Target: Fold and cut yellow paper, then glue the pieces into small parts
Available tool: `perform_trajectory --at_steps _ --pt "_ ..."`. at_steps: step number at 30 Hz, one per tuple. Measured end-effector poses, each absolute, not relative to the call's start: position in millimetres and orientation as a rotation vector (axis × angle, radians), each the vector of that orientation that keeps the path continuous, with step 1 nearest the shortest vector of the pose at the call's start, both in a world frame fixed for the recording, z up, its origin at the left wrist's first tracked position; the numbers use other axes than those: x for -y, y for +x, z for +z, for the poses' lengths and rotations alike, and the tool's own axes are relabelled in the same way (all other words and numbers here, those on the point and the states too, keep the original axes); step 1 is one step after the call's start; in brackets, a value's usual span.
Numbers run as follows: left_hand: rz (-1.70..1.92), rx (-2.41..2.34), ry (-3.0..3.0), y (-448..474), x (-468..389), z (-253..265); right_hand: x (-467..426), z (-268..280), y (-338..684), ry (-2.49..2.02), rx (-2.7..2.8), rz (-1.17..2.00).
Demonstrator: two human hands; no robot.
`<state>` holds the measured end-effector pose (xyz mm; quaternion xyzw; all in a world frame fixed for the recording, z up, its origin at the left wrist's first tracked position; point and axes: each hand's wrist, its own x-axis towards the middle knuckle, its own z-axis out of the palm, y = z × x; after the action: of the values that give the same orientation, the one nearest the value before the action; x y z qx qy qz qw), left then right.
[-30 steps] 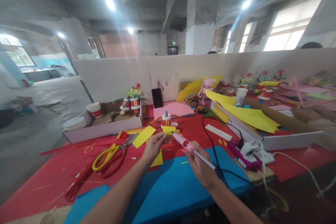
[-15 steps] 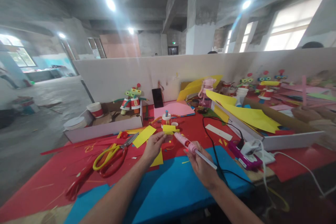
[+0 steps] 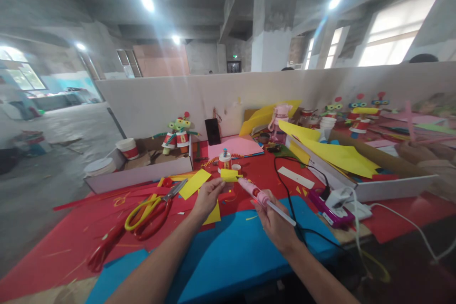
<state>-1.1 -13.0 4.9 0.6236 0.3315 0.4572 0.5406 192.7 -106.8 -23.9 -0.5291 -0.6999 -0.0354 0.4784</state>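
Note:
Pinched in the fingers of my left hand is a small yellow paper piece, held above the red sheet. My right hand is wrapped round a pink glue gun, with a clear glue stick jutting from its back end. The gun's nozzle is close to the right end of the yellow paper; whether they touch I cannot tell. Just behind the paper stands a paper-cup figure with springy folded arms. Left of my left hand lie a yellow paper rectangle and yellow-and-red-handled scissors.
A tray with cups and finished figures stands at the left, a box with yellow paper at the right. A black cable runs to a purple power strip. A phone leans on the partition. Another person's hand is far right.
The glue gun's nozzle has shifted very slightly relative to the yellow paper's right end. Both hands keep their holds; the whole view has moved a little.

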Motion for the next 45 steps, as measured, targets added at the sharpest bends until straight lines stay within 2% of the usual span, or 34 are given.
perform_trajectory --at_steps 37,42,45 --pt "1.107 -0.814 1.499 -2 13 6 106 -20 201 -1.36 1.673 -0.13" --pt "1.102 -0.809 1.406 -1 15 9 105 -18 203 -1.401 1.588 -0.06" --pt "1.119 -0.824 1.361 -2 17 12 101 -12 214 -1.43 1.443 0.145"
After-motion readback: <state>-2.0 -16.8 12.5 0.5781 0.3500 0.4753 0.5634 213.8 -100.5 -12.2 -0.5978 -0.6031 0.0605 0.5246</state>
